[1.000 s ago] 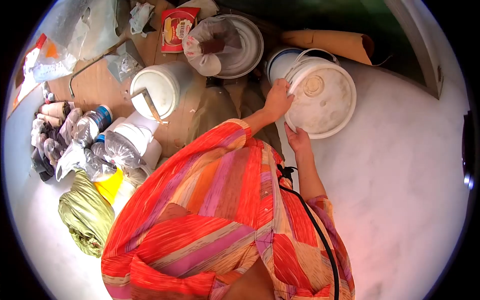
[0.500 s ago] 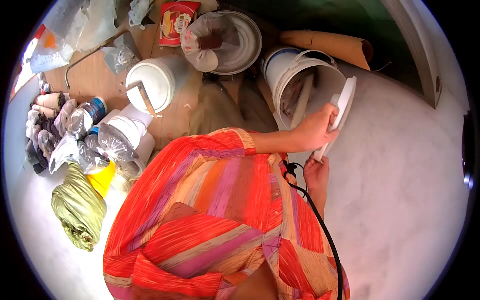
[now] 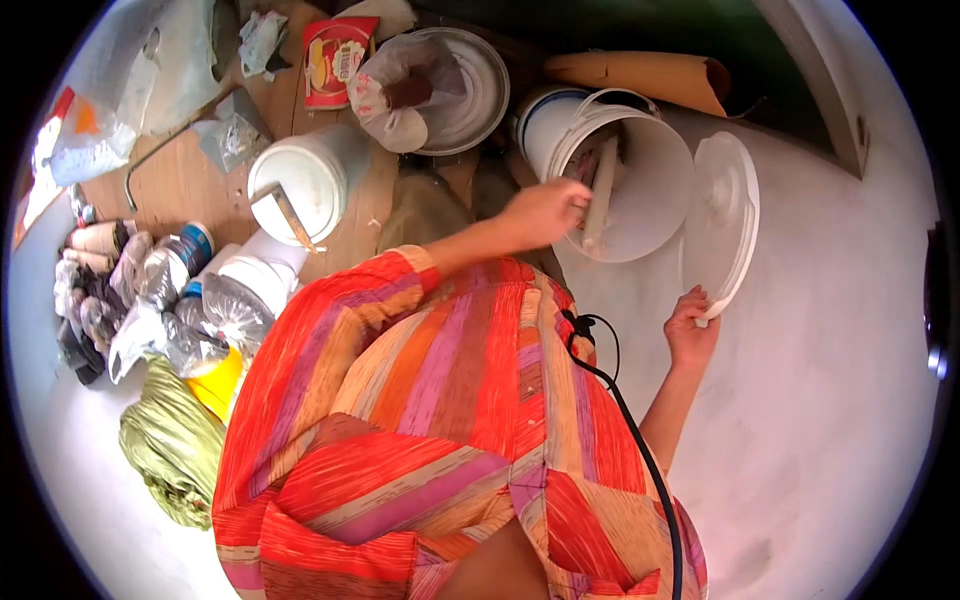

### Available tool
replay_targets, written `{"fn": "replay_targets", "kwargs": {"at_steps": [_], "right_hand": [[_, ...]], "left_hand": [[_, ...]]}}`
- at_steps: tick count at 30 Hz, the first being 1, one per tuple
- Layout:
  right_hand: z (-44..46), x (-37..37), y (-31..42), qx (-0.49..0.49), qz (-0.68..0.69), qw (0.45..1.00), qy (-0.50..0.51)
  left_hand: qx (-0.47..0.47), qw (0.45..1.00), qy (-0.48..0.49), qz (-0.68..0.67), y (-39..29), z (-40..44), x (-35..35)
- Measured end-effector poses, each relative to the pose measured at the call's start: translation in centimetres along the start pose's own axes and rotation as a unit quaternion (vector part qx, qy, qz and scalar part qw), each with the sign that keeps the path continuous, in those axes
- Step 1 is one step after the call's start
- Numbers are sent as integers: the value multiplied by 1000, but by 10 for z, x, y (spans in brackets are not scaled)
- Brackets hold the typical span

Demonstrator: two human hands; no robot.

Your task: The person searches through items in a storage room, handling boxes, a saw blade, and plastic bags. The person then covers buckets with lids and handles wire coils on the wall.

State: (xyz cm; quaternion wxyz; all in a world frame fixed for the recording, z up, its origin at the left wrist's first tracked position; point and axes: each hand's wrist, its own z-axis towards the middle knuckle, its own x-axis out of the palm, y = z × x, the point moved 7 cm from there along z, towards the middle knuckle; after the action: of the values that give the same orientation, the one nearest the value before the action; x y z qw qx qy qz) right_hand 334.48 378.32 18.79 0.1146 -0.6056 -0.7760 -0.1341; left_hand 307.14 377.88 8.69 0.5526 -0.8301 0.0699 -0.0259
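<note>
My left hand (image 3: 548, 212) is at the mouth of a white bucket (image 3: 672, 195), its fingers curled and blurred beside a pale stick (image 3: 602, 195) that leans inside. Whether the fingers touch the stick cannot be made out. My right hand (image 3: 692, 328) is closed on the lower edge of a round white lid (image 3: 728, 220), held tilted on its edge to the right of the bucket. The bucket is uncovered and lies tipped toward me, with dark contents only partly visible deep inside.
A lidded white bucket (image 3: 298, 190) has a scraper-like tool (image 3: 285, 215) on top. Behind are a bag-draped pail (image 3: 490, 95), a red packet (image 3: 338, 62) and a brown roll (image 3: 640, 80). Bagged items and a green sack (image 3: 175, 440) line the left. A black cable (image 3: 640, 440) hangs over my shirt.
My left hand has let go of the lid and moved left to the bucket's mouth. My right hand has carried the lid away to the right.
</note>
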Motion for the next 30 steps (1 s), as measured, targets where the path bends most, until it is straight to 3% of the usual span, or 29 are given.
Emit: {"fn": "replay_targets", "kwargs": {"at_steps": [2, 6, 11, 14, 17, 19, 21, 24, 28, 30], "right_hand": [[2, 3, 5, -14, 8, 1000, -8], [12, -2, -7, 7, -25, 999, 42], [22, -16, -7, -31, -46, 998, 28], [15, -2, 7, -5, -25, 1000, 14], [-24, 43, 16, 9, 1, 996, 86], [-58, 74, 22, 24, 55, 977, 206], [-74, 81, 8, 58, 62, 973, 215], [-77, 73, -21, 101, 43, 973, 202], [-73, 44, -34, 64, 8, 983, 171], [-70, 20, -53, 134, 80, 981, 114]], "left_hand": [[-5, 992, -11, 123, 42, -6, -19], [-31, 991, -4, 128, 67, -13, -57], [-65, 992, 8, 107, 69, -2, -64], [-70, 992, 6, 104, 65, -3, -63], [-41, 996, 13, 78, 62, -13, -66], [-82, 996, -10, 32, 73, -26, -75], [-101, 993, -23, 62, 100, -37, -85], [-150, 985, -48, 75, 107, -60, -103], [-161, 983, -66, 64, 125, -85, -126], [-170, 980, -77, 63, 133, -98, -139]]}}
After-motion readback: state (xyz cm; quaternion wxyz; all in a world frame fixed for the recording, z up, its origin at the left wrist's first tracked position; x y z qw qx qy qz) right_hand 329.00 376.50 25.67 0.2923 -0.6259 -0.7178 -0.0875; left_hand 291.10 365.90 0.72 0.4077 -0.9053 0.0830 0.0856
